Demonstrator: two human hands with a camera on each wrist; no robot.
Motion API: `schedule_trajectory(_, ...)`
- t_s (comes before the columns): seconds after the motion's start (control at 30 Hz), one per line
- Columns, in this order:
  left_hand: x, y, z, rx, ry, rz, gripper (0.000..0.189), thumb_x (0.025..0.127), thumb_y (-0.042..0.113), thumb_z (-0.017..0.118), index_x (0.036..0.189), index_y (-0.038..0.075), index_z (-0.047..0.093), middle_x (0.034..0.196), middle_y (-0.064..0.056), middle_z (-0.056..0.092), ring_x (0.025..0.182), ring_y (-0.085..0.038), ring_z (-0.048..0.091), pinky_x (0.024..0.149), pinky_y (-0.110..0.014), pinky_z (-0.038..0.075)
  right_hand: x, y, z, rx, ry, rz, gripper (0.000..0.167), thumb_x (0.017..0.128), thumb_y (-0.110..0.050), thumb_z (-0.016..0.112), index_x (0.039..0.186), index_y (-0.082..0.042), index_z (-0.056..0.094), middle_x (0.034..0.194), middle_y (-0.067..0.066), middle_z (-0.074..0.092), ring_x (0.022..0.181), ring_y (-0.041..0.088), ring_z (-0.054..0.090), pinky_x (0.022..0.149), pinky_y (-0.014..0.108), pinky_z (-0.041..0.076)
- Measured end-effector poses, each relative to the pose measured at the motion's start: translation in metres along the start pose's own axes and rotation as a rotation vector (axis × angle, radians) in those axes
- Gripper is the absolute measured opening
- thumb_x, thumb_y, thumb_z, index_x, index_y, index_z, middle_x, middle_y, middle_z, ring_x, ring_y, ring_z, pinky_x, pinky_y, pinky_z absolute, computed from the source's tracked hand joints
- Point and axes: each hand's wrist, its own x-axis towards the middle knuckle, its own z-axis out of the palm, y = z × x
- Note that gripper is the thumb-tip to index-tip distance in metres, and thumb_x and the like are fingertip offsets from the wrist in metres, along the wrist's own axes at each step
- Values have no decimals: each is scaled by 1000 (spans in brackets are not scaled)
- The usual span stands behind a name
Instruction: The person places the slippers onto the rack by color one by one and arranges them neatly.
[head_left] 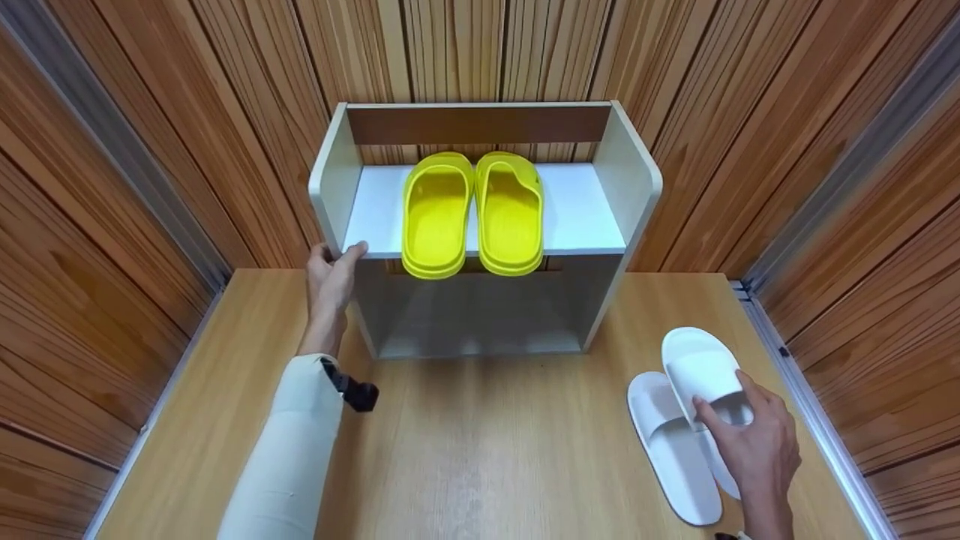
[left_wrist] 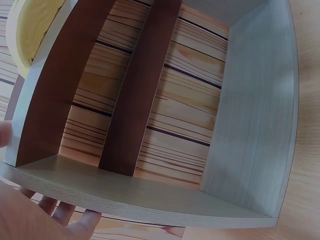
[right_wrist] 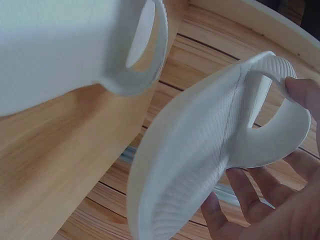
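Observation:
A small two-tier shoe rack (head_left: pixel 637 172) stands against the back wall. My left hand (head_left: pixel 328 289) grips its left side panel, thumb on the upper shelf's front corner; in the left wrist view, fingers (left_wrist: pixel 62 212) wrap the panel's outer side. Side by side on the upper shelf (head_left: pixel 577 210) sit two yellow clogs, a left one (head_left: pixel 437 225) and a right one (head_left: pixel 511 225). At the lower right, my right hand (head_left: pixel 761 442) holds a white slipper (right_wrist: pixel 190 145) by its strap, tilted and raised. Its mate, another white slipper (head_left: pixel 679 465), lies on the floor beside it.
Wood-plank walls (head_left: pixel 150 127) enclose the light wooden floor (head_left: pixel 465 450) on the back and both sides. Metal tracks (head_left: pixel 814 405) run along the floor's side edges. The rack's lower level (head_left: pixel 480 319) opens toward me.

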Motion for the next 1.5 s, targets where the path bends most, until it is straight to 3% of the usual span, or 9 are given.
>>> schedule_trajectory(0.2,1,1,2,20,2,-11,65,99,35,63,148,1,37,150,-17,41,135,-29,40,114,-45,30,-6,-10,8,-2,-38,-7,76,83,-38,82,143,-2,55,135,29,53,116,48,52,83,63,44)
schedule_trajectory(0.43,2,-2,0,3,16,29,61,97,31,63,144,-2,41,145,-19,45,130,-28,43,112,-43,31,-13,-25,15,32,-70,-43,74,81,-39,84,141,-6,59,131,24,58,113,44,56,80,58,43)
schedule_trajectory(0.87,2,2,0,26,18,-23,63,99,34,62,147,2,39,149,-17,42,135,-29,41,114,-45,31,-26,-56,40,74,-133,-21,77,82,-43,83,144,-5,56,135,26,55,118,46,54,90,62,44)
schedule_trajectory(1.13,2,0,-1,27,19,-13,64,98,34,63,147,1,39,149,-18,42,136,-30,40,115,-46,29,-36,-64,63,106,-113,-75,76,79,-40,86,141,-5,59,134,24,57,118,45,56,87,61,46)
schedule_trajectory(1.5,2,-2,1,21,15,-1,63,98,34,63,146,0,39,146,-19,43,131,-29,42,113,-44,33,-45,-75,101,139,-222,-36,81,84,-55,76,143,-4,55,130,24,57,115,41,57,87,56,48)
